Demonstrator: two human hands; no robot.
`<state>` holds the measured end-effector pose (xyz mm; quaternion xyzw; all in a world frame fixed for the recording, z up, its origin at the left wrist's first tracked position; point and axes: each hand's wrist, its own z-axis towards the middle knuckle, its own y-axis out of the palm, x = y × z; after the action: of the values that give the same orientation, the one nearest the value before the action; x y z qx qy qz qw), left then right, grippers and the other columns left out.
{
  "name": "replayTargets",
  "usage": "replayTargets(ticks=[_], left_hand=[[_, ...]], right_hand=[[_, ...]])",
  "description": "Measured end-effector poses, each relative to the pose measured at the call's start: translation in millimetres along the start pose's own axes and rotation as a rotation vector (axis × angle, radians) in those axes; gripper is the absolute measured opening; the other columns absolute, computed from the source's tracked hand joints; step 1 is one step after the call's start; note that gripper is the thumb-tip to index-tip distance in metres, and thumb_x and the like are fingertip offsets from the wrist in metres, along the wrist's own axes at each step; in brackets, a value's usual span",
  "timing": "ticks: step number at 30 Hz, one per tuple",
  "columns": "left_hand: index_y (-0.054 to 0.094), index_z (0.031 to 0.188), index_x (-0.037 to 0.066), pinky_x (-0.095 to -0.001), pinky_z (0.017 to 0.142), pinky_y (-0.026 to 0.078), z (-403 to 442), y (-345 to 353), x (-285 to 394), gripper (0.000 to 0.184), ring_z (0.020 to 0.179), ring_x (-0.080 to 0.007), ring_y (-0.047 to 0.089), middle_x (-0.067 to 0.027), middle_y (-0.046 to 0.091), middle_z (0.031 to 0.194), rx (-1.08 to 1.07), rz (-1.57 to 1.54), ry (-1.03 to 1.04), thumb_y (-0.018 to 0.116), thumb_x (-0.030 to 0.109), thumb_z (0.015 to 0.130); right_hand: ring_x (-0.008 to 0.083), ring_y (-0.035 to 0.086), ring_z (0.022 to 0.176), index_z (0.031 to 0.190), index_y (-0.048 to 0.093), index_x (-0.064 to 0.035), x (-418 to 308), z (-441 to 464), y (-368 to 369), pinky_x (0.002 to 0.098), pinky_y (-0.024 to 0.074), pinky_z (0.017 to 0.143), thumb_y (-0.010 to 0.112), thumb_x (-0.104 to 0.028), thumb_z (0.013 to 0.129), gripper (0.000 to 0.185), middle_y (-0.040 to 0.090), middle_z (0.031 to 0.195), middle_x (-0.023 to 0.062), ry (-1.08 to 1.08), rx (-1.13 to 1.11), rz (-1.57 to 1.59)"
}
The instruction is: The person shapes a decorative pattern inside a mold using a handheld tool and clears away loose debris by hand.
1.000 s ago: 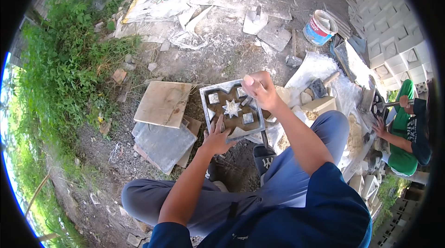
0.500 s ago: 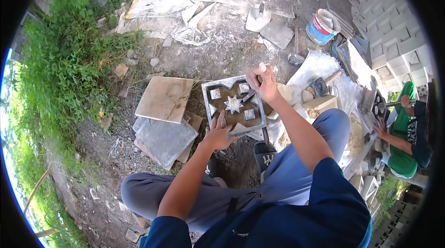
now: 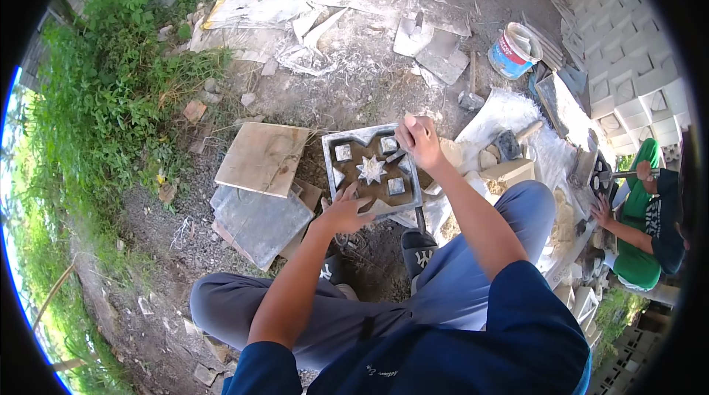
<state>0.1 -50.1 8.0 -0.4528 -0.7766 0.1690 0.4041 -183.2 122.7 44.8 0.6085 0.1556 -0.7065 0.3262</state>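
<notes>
A square grey mould [image 3: 375, 212] lies on the ground in front of my feet, with brown material filling it around a raised star [image 3: 371, 169] and small square blocks [image 3: 396, 186]. Over its lower left side rests my left hand [image 3: 346, 212], fingers stretched apart and reaching to the inner surface. My right hand [image 3: 419, 140] is closed above the mould's upper right edge. From its fingers a small flat grey tool [image 3: 396, 156] slants down into the mould; its exact kind cannot be made out.
Tiles and slabs [image 3: 262, 159] are stacked left of the mould. White sheeting [image 3: 498, 111] with rubble lies to the right. A paint bucket [image 3: 514, 51] stands further back. At far right, a person in green trousers [image 3: 636, 214] works with their hands. Pale blocks [image 3: 620, 77] line the right side.
My right hand has lowered slightly toward the mould, its fingers more curled. My left hand has shifted a little, thumb and fingers still apart. The person at right has moved slightly.
</notes>
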Motion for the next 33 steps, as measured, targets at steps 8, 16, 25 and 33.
replayTargets(ticks=[8,16,25,33], left_hand=[[0.057,0.133,0.007,-0.0553,0.11,0.038,34,-37,24,0.057,0.129,-0.039,0.054,-0.019,0.057,0.139,0.463,-0.268,0.284,0.067,0.046,0.093],[0.063,0.127,0.008,-0.0464,0.104,0.045,71,-54,91,0.045,0.125,-0.0348,0.056,-0.0194,0.062,0.13,0.495,-0.133,0.587,0.073,0.019,0.084],[0.033,0.055,0.008,-0.0329,0.048,0.027,132,-35,122,0.059,0.053,-0.0082,0.028,0.003,0.032,0.053,0.944,-0.892,0.477,0.072,0.022,0.096],[0.031,0.055,0.014,-0.0288,0.041,0.021,142,-38,118,0.057,0.044,-0.0058,0.028,0.0061,0.035,0.052,1.013,-1.355,0.563,0.064,0.018,0.101]], right_hand=[[0.0183,0.059,0.07,0.071,0.062,0.0006,-60,1,3,0.0334,0.0455,0.07,0.032,-0.054,0.108,0.073,0.061,0.068,0.0063,0.126,0.029,-0.53],[0.0317,0.057,0.114,0.111,0.065,0.0,-57,-46,6,0.042,0.042,0.103,0.029,-0.044,0.11,0.056,0.063,0.107,0.0176,-0.016,0.286,-0.607],[0.02,0.058,0.107,0.114,0.062,-0.0028,-82,-22,-23,0.0347,0.0468,0.092,0.027,-0.052,0.11,0.061,0.062,0.117,0.0098,-0.225,0.696,-0.366],[0.0172,0.059,0.092,0.107,0.061,-0.0017,-87,-7,-41,0.0339,0.0494,0.081,0.029,-0.054,0.109,0.061,0.065,0.111,0.0099,-0.085,0.787,-0.079]])
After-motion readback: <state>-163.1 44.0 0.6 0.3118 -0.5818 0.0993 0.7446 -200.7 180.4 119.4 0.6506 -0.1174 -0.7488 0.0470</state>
